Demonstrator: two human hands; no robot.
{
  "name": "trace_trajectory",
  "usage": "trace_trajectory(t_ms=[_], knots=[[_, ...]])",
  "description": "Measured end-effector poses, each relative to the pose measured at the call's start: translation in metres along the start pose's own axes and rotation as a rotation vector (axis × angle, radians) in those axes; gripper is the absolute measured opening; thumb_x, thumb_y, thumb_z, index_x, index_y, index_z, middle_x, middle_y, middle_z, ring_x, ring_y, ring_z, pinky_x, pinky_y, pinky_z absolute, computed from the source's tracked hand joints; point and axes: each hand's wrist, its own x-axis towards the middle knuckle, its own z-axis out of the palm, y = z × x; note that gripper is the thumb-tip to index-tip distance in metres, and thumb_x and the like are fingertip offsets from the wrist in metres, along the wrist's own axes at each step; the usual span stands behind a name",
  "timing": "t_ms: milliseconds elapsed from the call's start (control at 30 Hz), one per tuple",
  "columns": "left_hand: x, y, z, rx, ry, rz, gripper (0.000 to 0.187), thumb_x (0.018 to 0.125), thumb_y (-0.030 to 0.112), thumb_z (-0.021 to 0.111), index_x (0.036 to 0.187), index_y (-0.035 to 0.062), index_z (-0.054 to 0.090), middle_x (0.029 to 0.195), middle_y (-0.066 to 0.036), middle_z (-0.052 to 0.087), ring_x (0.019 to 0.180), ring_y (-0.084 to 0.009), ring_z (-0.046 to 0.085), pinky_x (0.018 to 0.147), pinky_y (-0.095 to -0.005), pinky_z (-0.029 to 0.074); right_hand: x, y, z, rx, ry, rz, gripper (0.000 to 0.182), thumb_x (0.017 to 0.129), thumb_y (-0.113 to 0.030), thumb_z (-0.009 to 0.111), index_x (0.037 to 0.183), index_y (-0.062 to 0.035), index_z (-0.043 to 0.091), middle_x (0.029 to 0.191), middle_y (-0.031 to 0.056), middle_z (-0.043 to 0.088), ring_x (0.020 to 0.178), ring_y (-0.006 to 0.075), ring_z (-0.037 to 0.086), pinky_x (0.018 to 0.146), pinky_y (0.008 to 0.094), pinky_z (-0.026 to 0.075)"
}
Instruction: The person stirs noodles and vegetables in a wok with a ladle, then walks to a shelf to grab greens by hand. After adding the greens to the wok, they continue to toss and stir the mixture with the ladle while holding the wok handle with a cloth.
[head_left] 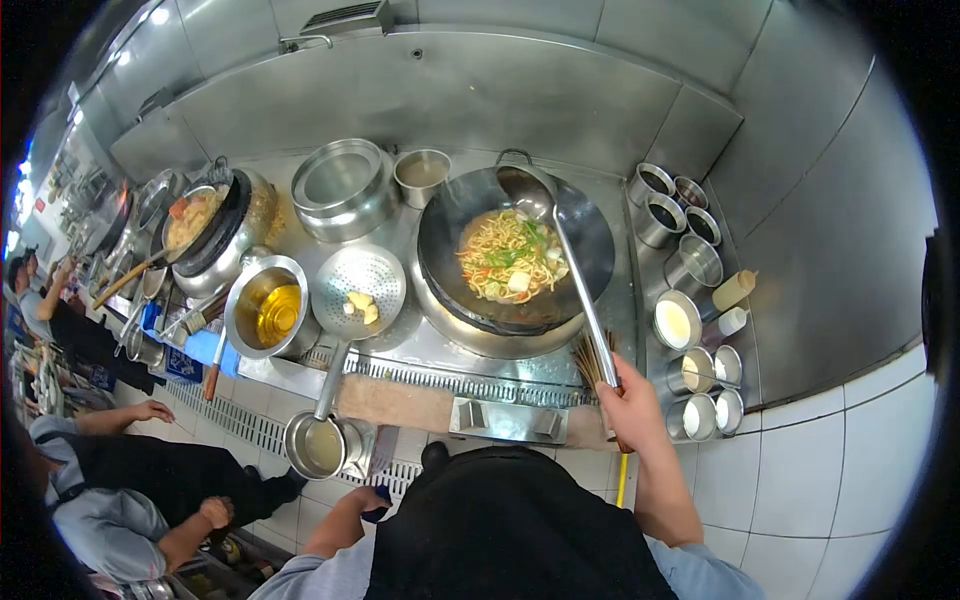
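Observation:
My right hand (632,405) is wrapped round the handle of a long steel ladle (580,275), whose bowl rests at the upper edge of a large black wok (590,240). Noodles with greens and pale pieces (512,255) lie in the wok. Low on the left, my left hand (352,508) is closed on a dark blue cloth (378,503), below the stove's front edge. A perforated strainer (358,272) holding yellowish pieces sits left of the wok, its handle reaching over a small pot (322,447).
A steel bowl of yellow oil (268,305) and a lidded pot (343,185) stand to the left. Seasoning containers (692,262) line the right side. A second wok (200,220) is farther left. One co-worker (150,480) stands at lower left, another (70,320) beyond.

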Motion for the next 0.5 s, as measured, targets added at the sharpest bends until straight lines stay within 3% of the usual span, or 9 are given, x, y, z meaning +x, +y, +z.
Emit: trace_trajectory(t_ms=[67,133,300,367,400,433,500], knots=[[0.001,-0.008,0.001,0.027,-0.086,-0.056,0.059,0.062,0.05,0.074,0.101,0.005,0.068,0.095,-0.015,0.067,0.087,-0.0239,0.066,0.077,-0.0346,0.05,0.002,0.001,-0.001,0.092,0.004,0.025,0.05,0.083,-0.009,0.057,0.133,-0.0093,0.045,0.061,0.0014,0.051,0.048,0.0085,0.049,0.044,0.0265,0.04],[0.012,-0.014,0.003,0.063,-0.124,-0.075,0.058,0.063,0.051,0.074,0.099,0.0062,0.069,0.096,-0.014,0.067,0.087,-0.0244,0.065,0.077,-0.0352,0.05,0.01,-0.006,-0.002,0.033,0.047,0.082,0.042,0.081,-0.013,0.06,0.121,-0.0048,0.052,0.074,0.0158,0.06,0.06,0.0202,0.056,0.06,0.0327,0.046],[0.039,-0.02,-0.008,0.189,-0.04,0.078,0.061,0.063,0.052,0.073,0.098,0.0029,0.069,0.096,-0.015,0.068,0.087,-0.0258,0.065,0.077,-0.0357,0.05,0.049,0.021,0.027,-0.017,0.065,0.084,0.04,0.082,-0.013,0.058,0.12,-0.0029,0.052,0.072,0.0161,0.058,0.067,0.0216,0.06,0.064,0.0344,0.046],[0.033,-0.003,-0.022,0.081,-0.059,0.041,0.063,0.062,0.053,0.073,0.099,0.0021,0.068,0.096,-0.016,0.067,0.088,-0.0263,0.065,0.077,-0.0356,0.05,0.056,0.03,0.044,-0.139,0.024,0.076,0.039,0.082,-0.013,0.058,0.118,0.0004,0.052,0.072,0.0167,0.059,0.06,0.021,0.06,0.058,0.0347,0.047],[0.032,0.002,-0.026,0.04,-0.055,0.038,0.063,0.062,0.053,0.074,0.099,0.0019,0.068,0.097,-0.017,0.067,0.088,-0.0265,0.065,0.078,-0.0356,0.05,0.048,0.003,0.04,0.069,-0.101,0.262,0.036,0.083,-0.011,0.056,0.116,0.0019,0.053,0.067,0.0122,0.057,0.048,0.0168,0.054,0.046,0.0321,0.044],[0.024,0.013,-0.035,-0.001,-0.051,0.035,0.064,0.062,0.053,0.074,0.1,0.0018,0.068,0.097,-0.017,0.067,0.088,-0.0267,0.065,0.078,-0.0355,0.05,0.049,0.001,0.035,0.065,-0.102,0.258,0.036,0.083,-0.011,0.056,0.116,0.0019,0.053,0.067,0.0122,0.057,0.048,0.0168,0.054,0.046,0.0321,0.044],[0.014,0.027,-0.045,-0.069,-0.048,0.019,0.065,0.061,0.052,0.074,0.102,0.0014,0.067,0.098,-0.018,0.067,0.089,-0.0275,0.065,0.079,-0.0358,0.05,0.049,0.003,0.019,0.493,-0.264,0.343,0.033,0.085,-0.009,0.054,0.116,0.0007,0.054,0.061,0.0045,0.053,0.04,0.012,0.048,0.038,0.0282,0.039]])
